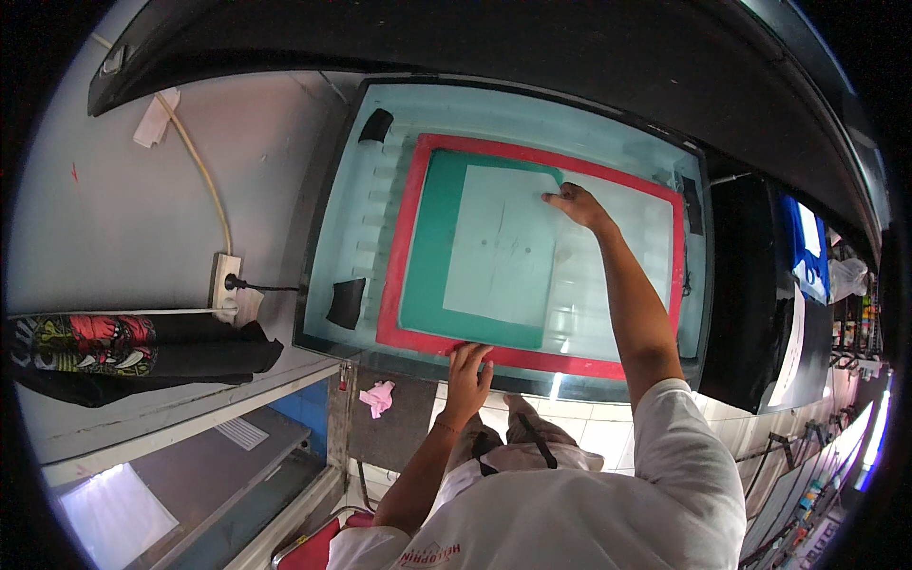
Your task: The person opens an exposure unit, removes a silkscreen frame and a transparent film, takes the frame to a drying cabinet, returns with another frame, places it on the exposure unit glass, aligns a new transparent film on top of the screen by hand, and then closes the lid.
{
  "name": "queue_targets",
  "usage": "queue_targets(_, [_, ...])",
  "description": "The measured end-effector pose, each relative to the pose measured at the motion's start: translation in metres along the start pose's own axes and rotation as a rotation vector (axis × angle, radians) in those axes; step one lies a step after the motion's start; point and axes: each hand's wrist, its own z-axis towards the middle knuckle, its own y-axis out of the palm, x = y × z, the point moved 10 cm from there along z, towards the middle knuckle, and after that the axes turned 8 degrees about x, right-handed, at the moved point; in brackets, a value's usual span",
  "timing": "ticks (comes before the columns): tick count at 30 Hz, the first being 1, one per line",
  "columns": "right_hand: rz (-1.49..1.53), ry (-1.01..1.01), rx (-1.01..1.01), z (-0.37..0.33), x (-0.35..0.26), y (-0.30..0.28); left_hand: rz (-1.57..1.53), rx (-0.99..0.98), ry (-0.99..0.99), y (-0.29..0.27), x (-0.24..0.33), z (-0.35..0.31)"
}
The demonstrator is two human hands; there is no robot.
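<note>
A red rectangular frame (532,357) lies on the glass top of a black-rimmed table. Inside its left part is a green panel (432,247), and over that lies a pale translucent sheet (499,275) with a few small dark marks. My right hand (577,204) is at the sheet's far right corner, fingers closed in a pinch at its edge; the fingertips are partly hidden. My left hand (468,380) rests with outstretched fingers on the near side of the red frame, holding nothing.
Dark patches (347,302) sit at the glass's sides. A large black lid or panel (494,47) overhangs the far side. Left are a power strip (224,280) with a plugged-in cable and a folded black printed garment (142,347). Pink crumpled cloth (377,399) lies below the table.
</note>
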Motion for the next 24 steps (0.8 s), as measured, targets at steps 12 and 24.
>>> queue_targets(12, [0.049, -0.266, -0.213, -0.068, 0.003, 0.019, 0.07, -0.056, 0.018, 0.002, 0.005, 0.002])
queue_targets(24, [0.084, -0.148, -0.244, -0.085, -0.002, 0.019, 0.039, -0.101, 0.009, 0.005, 0.005, 0.004])
